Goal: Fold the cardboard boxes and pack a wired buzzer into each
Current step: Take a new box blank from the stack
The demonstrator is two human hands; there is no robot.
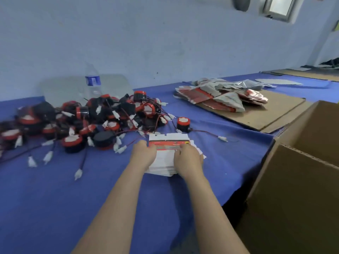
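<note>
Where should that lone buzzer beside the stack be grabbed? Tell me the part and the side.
Probably the round black body of the buzzer, taken from above with fingers down its left and right sides. It stands upright, red cap up, clear of the pile. Its wire trails off low to the right, and the stack lies just in front, so the top looks like the freest way in.

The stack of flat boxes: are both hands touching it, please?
Touching: the head view shows the left hand and right hand holding the stack of flat boxes.
</note>
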